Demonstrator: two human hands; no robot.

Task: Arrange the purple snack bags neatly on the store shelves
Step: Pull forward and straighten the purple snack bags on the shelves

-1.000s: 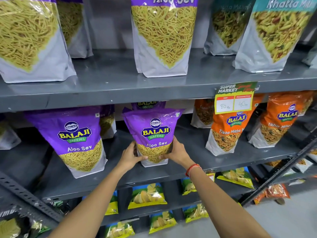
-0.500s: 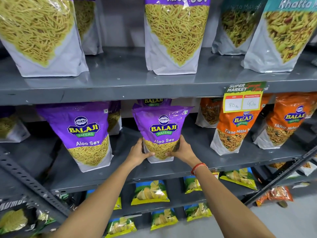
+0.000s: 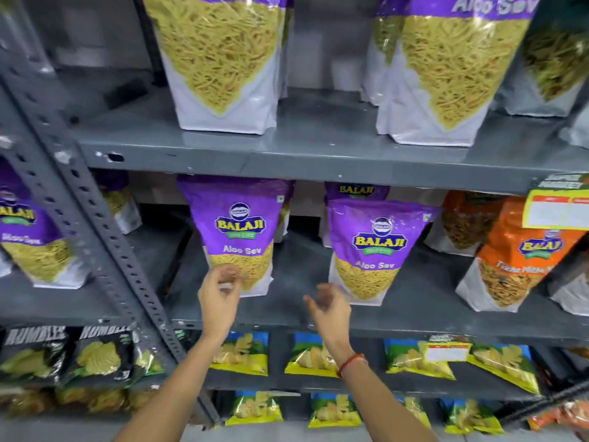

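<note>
Two purple Aloo Sev bags stand upright on the grey middle shelf (image 3: 296, 301): a left bag (image 3: 239, 231) and a right bag (image 3: 376, 250), with a gap between them. Another purple bag (image 3: 357, 189) stands behind the right one. My left hand (image 3: 220, 295) is at the lower front of the left bag, fingers loosely curled and blurred; contact is unclear. My right hand (image 3: 328, 307) hangs open in the gap, just left of the right bag's base, holding nothing. A further purple bag (image 3: 28, 231) stands far left, beyond the upright.
A slanted perforated steel upright (image 3: 105, 237) crosses the left side. Large Aloo Sev bags (image 3: 223, 59) stand on the upper shelf. Orange bags (image 3: 516, 256) and a yellow price tag (image 3: 557, 208) are at right. Chip packets (image 3: 306, 355) fill the lower shelves.
Both hands have let go of the purple bag they held, which now stands at the right. The view has swung left, and my hands have moved toward the left bag.
</note>
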